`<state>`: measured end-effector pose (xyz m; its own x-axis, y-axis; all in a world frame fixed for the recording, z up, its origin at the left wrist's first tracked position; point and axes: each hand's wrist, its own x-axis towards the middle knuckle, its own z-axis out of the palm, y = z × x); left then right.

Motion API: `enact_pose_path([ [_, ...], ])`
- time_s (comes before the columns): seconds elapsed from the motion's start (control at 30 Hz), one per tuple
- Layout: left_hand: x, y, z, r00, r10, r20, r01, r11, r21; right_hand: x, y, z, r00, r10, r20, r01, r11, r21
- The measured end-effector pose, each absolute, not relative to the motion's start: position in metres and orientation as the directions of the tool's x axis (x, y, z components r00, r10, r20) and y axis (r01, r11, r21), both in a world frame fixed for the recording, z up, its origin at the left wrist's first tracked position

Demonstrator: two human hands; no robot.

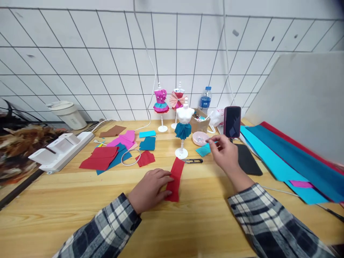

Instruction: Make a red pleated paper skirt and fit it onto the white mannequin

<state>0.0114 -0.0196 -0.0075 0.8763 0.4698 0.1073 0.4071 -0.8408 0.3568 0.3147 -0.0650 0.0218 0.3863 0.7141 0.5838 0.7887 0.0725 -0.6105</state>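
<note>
Tbl (205, 209): red strip (176, 180) lengthwise twd mannequin (184, 116)

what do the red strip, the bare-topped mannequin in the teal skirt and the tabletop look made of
Red strip: probably cloth or felt, matte, lying flat with soft, slightly uneven edges.
Mannequin: likely hard plastic, smooth and evenly white.
Tabletop: wood or wood-look laminate, going by the pale grain, with a faint sheen.

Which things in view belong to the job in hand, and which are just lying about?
Likely part of the job:
red strip, touched by the left hand
front mannequin in a teal skirt
black snips
pink dish, near the right hand

Seemingly just lying about:
white tumbler
power strip
phone
water bottle
</note>
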Motion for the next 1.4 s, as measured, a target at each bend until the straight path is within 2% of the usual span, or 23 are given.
enact_pose_path([
  [0.1, 0.019, -0.023, -0.012, 0.857, 0.489, 0.16, 0.406, -0.834, 0.374, 0.33, -0.042, 0.042, 0.519, 0.611, 0.598, 0.782, -0.057, -0.621],
  [0.27, 0.008, 0.003, -0.011, 0.761, 0.549, 0.345, 0.408, -0.82, 0.402, 0.353, 0.02, 0.068, 0.54, 0.659, 0.523, 0.837, -0.356, -0.415],
  [0.37, -0.023, 0.036, -0.007, 0.619, 0.645, 0.449, 0.535, -0.764, 0.359, 0.358, 0.049, 0.07, 0.557, 0.682, 0.473, 0.828, -0.42, -0.371],
  [0.47, -0.056, 0.064, -0.005, 0.556, 0.716, 0.423, 0.682, -0.683, 0.26, 0.358, 0.057, 0.066, 0.564, 0.681, 0.468, 0.822, -0.404, -0.402],
  [0.57, -0.073, 0.075, -0.005, 0.593, 0.741, 0.315, 0.718, -0.663, 0.211, 0.354, 0.041, 0.054, 0.588, 0.635, 0.5, 0.804, -0.396, -0.443],
  [0.63, -0.073, 0.076, -0.006, 0.61, 0.746, 0.268, 0.713, -0.664, 0.225, 0.344, 0.019, 0.04, 0.591, 0.6, 0.538, 0.801, -0.359, -0.479],
  [0.7, -0.07, 0.074, -0.008, 0.61, 0.752, 0.25, 0.711, -0.658, 0.246, 0.325, -0.011, 0.023, 0.553, 0.575, 0.603, 0.814, -0.219, -0.538],
  [0.73, -0.067, 0.073, -0.008, 0.61, 0.754, 0.244, 0.71, -0.657, 0.253, 0.314, -0.026, 0.015, 0.5, 0.63, 0.594, 0.825, -0.139, -0.548],
  [0.77, -0.065, 0.073, -0.009, 0.612, 0.754, 0.238, 0.709, -0.656, 0.258, 0.3, -0.041, 0.009, 0.379, 0.737, 0.56, 0.845, -0.029, -0.533],
  [0.8, -0.064, 0.072, -0.009, 0.612, 0.756, 0.231, 0.709, -0.655, 0.263, 0.287, -0.054, 0.004, 0.177, 0.846, 0.503, 0.86, 0.115, -0.497],
  [0.83, -0.063, 0.072, -0.01, 0.611, 0.759, 0.225, 0.71, -0.651, 0.27, 0.274, -0.065, 0.002, -0.016, 0.896, 0.444, 0.853, 0.245, -0.462],
  [0.93, -0.06, 0.07, -0.012, 0.594, 0.775, 0.216, 0.716, -0.632, 0.295, 0.241, -0.085, 0.006, -0.402, 0.865, 0.302, 0.791, 0.494, -0.361],
  [1.0, -0.058, 0.069, -0.014, 0.587, 0.781, 0.214, 0.716, -0.624, 0.314, 0.227, -0.09, 0.011, -0.467, 0.863, 0.194, 0.823, 0.504, -0.263],
  [1.1, -0.057, 0.068, -0.018, 0.561, 0.799, 0.216, 0.721, -0.6, 0.347, 0.215, -0.095, 0.015, -0.346, 0.938, 0.023, 0.929, 0.346, -0.132],
  [1.2, -0.057, 0.067, -0.02, 0.522, 0.826, 0.211, 0.735, -0.562, 0.379, 0.213, -0.101, 0.017, -0.24, 0.97, -0.044, 0.959, 0.229, -0.169],
  [1.27, -0.057, 0.067, -0.02, 0.505, 0.839, 0.202, 0.743, -0.542, 0.393, 0.217, -0.102, 0.018, -0.272, 0.962, -0.015, 0.941, 0.262, -0.212],
  [1.4, -0.057, 0.067, -0.018, 0.455, 0.867, 0.202, 0.764, -0.497, 0.412, 0.231, -0.096, 0.017, -0.467, 0.884, 0.016, 0.86, 0.458, -0.226],
])
